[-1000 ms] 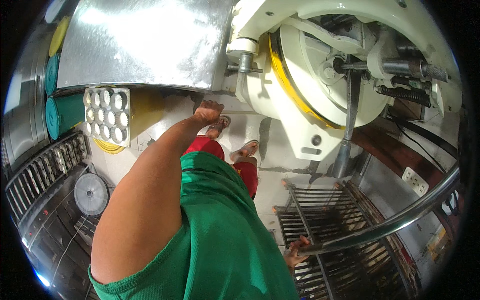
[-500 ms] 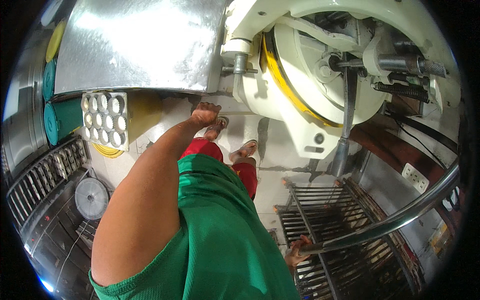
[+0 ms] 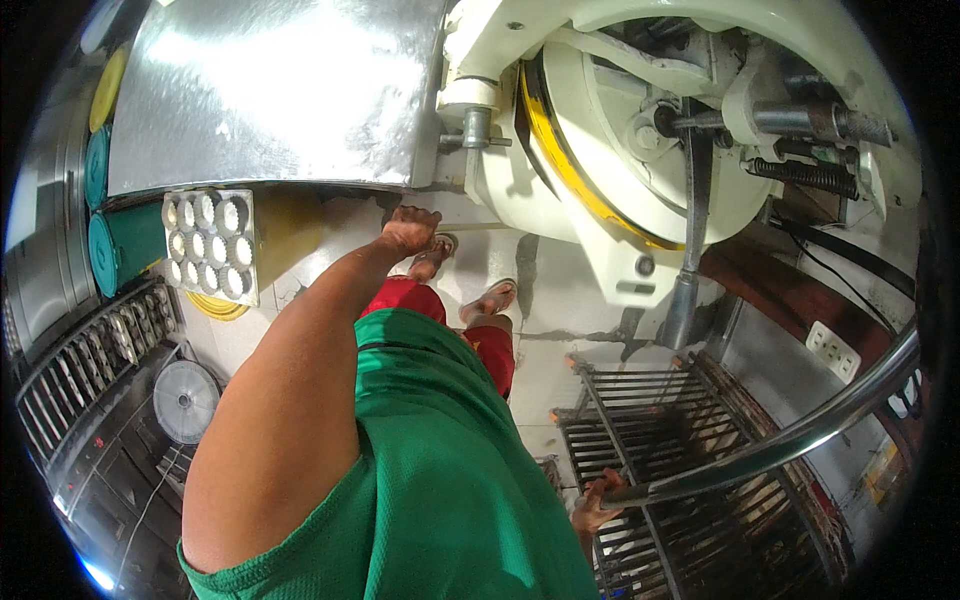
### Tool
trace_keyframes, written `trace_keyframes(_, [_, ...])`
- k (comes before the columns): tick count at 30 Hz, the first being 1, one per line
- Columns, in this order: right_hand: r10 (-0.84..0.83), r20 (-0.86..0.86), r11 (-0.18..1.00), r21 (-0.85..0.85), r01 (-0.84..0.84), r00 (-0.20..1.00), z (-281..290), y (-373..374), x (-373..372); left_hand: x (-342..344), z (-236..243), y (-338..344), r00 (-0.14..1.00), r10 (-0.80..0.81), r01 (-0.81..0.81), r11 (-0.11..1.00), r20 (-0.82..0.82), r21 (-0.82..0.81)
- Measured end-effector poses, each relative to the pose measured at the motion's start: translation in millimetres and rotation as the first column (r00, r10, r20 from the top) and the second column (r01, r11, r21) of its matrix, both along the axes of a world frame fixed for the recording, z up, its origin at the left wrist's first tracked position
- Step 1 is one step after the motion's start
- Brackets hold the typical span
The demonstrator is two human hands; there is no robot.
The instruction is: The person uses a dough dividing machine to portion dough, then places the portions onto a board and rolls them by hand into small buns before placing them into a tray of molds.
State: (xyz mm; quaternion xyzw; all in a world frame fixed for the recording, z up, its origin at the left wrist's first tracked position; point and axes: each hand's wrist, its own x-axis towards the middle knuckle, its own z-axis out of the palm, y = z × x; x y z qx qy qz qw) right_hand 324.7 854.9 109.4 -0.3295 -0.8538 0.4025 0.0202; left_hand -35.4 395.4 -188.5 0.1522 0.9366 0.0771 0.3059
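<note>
Reaching up through the middle of the frame, the left hand is seen at the underside of a large cream-white machine, just below a grey metal pin; its fingers are curled closed, though what they grip cannot be told. Low in the frame, right of centre, the right hand is wrapped around the near end of a long shiny steel bar, with the fingers closed on it. Beneath the bar a dark metal rack of parallel rods is seen on the floor. A sheet-metal panel fills the upper left, and below it a pale tray of round cups is seen. Sandalled feet stand on the pale floor.
</note>
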Motion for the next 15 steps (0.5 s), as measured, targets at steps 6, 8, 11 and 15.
trace_keyframes(6, [0.071, 0.049, 0.996, -0.059, -0.068, 0.996, -13, 27, 34, 1, -24, -5, 0.997, -0.006, 0.006, 1.000, 0.073, 0.006])
trace_keyframes(8, [0.047, 0.051, 0.992, -0.119, -0.041, 0.998, -6, 23, 27, -4, -8, 0, 0.996, -0.009, 0.009, 1.000, 0.090, -0.010])
trace_keyframes(11, [0.025, 0.060, 0.999, -0.038, -0.023, 0.998, -5, 19, 26, -9, 9, 3, 0.995, -0.012, 0.014, 1.000, 0.103, -0.016])
trace_keyframes(15, [0.017, 0.076, 0.996, -0.089, -0.011, 0.997, 10, 1, -1, -7, 10, 3, 0.997, 0.001, 0.001, 1.000, 0.082, -0.018])
